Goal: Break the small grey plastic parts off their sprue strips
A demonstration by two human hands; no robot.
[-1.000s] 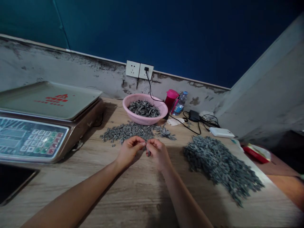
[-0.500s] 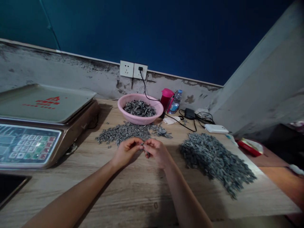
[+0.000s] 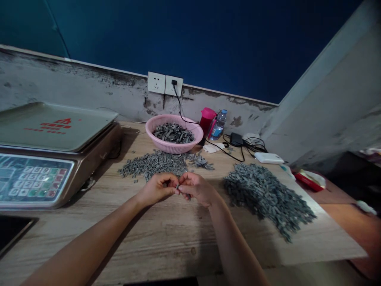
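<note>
My left hand (image 3: 159, 188) and my right hand (image 3: 198, 188) meet over the middle of the table, fingertips pinched together. Between them is a small grey strip (image 3: 187, 195), its end poking out below my right fingers; its exact kind is too small to make out. My left thumb and forefinger close on its other end. Just beyond the hands lies a heap of small grey pieces (image 3: 151, 163), with some longer grey strips (image 3: 201, 161) at its right. A pink plastic basket (image 3: 175, 148) behind it holds more grey strips. To the right spreads a larger pile of grey pieces (image 3: 264, 194).
A weighing scale (image 3: 86, 159) stands at the left, a dark flat object (image 3: 14, 232) in front of it. At the back are a pink-lidded cup (image 3: 206, 121), a water bottle (image 3: 218, 125), a black adapter (image 3: 236, 139) with cables and a white device (image 3: 269, 158).
The view has shifted slightly. My hands stay together at the same spot, with the fingers turned a little around the small grey strip.
</note>
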